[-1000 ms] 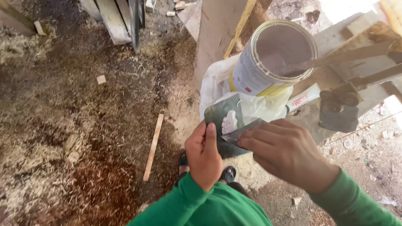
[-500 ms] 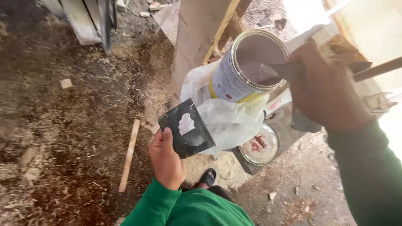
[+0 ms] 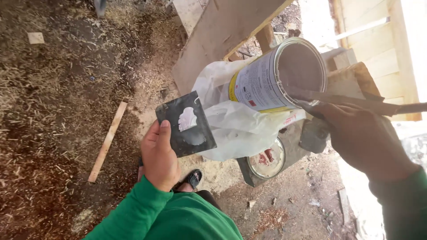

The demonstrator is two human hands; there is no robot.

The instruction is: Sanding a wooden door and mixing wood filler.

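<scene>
Can (image 3: 267, 82) on plastic bag (image 3: 235, 129), lid (image 3: 266, 163) below, square plate (image 3: 187, 124) left.

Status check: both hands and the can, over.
Left hand holds dark square plate, putty dab on it. Right hand dips flat blade into open can. Nothing blocking.

**The count, right now**

One open tin can (image 3: 275, 75), one loose lid (image 3: 266, 163), one white plastic bag (image 3: 235, 129) — one dark square plate (image 3: 186, 124), one wooden stick (image 3: 107, 141) on the ground. Two hands — left hand (image 3: 159, 158), right hand (image 3: 362, 138) — one sandal (image 3: 192, 178).
</scene>
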